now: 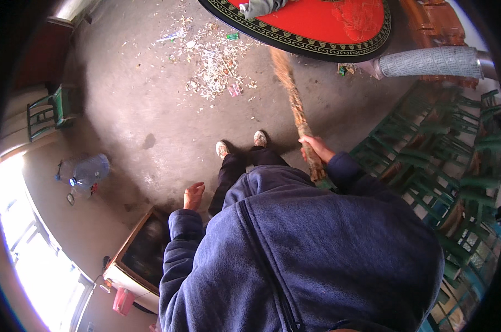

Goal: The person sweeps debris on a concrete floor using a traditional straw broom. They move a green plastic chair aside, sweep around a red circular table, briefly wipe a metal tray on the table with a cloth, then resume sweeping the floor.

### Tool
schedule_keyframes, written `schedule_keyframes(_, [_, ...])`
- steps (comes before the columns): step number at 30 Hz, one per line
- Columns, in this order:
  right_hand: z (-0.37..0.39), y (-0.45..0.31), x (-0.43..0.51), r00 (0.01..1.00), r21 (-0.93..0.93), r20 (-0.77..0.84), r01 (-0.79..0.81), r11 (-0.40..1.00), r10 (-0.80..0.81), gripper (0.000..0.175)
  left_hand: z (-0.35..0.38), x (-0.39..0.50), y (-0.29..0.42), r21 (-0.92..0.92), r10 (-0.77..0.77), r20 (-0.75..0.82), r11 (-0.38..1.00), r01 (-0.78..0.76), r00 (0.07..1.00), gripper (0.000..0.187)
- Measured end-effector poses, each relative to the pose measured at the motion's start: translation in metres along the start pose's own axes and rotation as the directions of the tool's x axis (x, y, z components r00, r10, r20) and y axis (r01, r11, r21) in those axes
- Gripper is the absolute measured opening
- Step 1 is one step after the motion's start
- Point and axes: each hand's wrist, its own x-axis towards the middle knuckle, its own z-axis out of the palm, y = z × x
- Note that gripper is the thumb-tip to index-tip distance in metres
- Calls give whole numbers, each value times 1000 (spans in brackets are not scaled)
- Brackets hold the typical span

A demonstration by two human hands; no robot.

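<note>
My right hand (315,148) is shut around the handle of a straw broom (295,99). The broom slants away from me, its blurred bristles reaching the floor by the edge of a round red table (317,31). To the left of the bristles lies a scattered heap of pale husks and scraps (217,70). A pink wrapper (234,90) and a green wrapper (232,36) lie among them. My left hand (193,196) hangs beside my left thigh with nothing visible in it, fingers loosely bent.
Stacked green chairs (425,166) crowd the right side. A pipe wrapped in silvery covering (431,62) runs right of the table. On the left are large clear plastic bottles (90,170), a green chair (59,107) and a dark-topped cabinet (144,249). Grey cloth (263,7) lies on the table.
</note>
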Motion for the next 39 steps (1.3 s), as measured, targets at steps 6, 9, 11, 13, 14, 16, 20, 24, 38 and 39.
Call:
schedule_keyframes(6, [-54, 8, 1, 985, 16, -138, -104, 994, 105, 31, 9, -8, -5, -77, -21, -19, 997, 20, 1000, 32])
schedule_keyframes(9, [-56, -22, 37, 990, -171, 6, -139, 975, 142, 31, 13, -21, -11, -144, -48, -12, 988, 46, 999, 31])
schedule_keyframes(11, [-29, -44, 64, 951, 69, 195, -257, 964, 240, 43, 14, -32, -19, -170, -55, -28, 984, 50, 998, 31])
schedule_keyframes(13, [10, -71, 89, 849, 39, 486, -257, 966, 206, 44, 15, -42, -28, -166, -47, -66, 985, 36, 997, 31])
schedule_keyframes(14, [30, -83, 98, 877, -28, 449, -180, 983, 173, 40, 14, -46, -32, -162, -79, -51, 984, 70, 996, 31])
schedule_keyframes(16, [73, -109, 117, 858, 34, 501, -154, 988, 116, 32, 6, -48, -40, -141, -123, -51, 983, 114, 991, 31])
schedule_keyframes(20, [131, -130, 130, 968, 59, 249, 5, 998, -20, 24, -32, -31, -56, -216, -177, -52, 963, 162, 983, 31])
schedule_keyframes(24, [160, -121, 117, 993, 56, 107, 52, 997, -58, 23, -81, -6, -72, -115, -69, -105, 992, 57, 992, 32])
schedule_keyframes(38, [148, -63, 114, 990, 200, -119, -49, 979, 74, 26, -162, 59, -134, -184, -124, 59, 974, 133, 991, 33])
schedule_keyframes(39, [145, -76, 122, 985, 162, -111, -112, 980, 131, 28, -162, 60, -131, -185, -114, 57, 975, 123, 992, 31])
